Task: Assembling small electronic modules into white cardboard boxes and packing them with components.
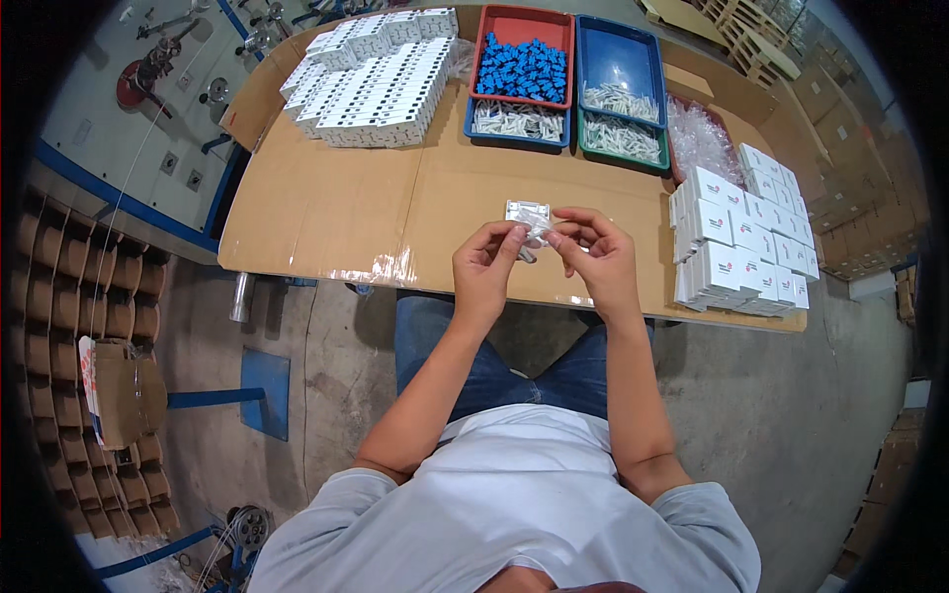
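Note:
Over the near middle of the table, both hands meet at a small clear plastic bag (pixel 537 225) with something white in it. Thumb and fingers of my left hand (pixel 484 265) pinch its left side. On the right, my right hand (pixel 601 259) closes on the bag with thumb and forefinger, its other fingers curled. Just beyond the fingertips lies a small white piece (pixel 516 210), flat and partly covered by the bag and hands; its kind I cannot make out.
Rows of small white boxes (pixel 381 84) stand at the back left. A red tray (pixel 476 61) of blue pieces rests above a blue tray (pixel 514 143) of white pieces. More trays hold white sticks. Clear bags (pixel 700 138) and stacked white boxes (pixel 746 237) sit at the right.

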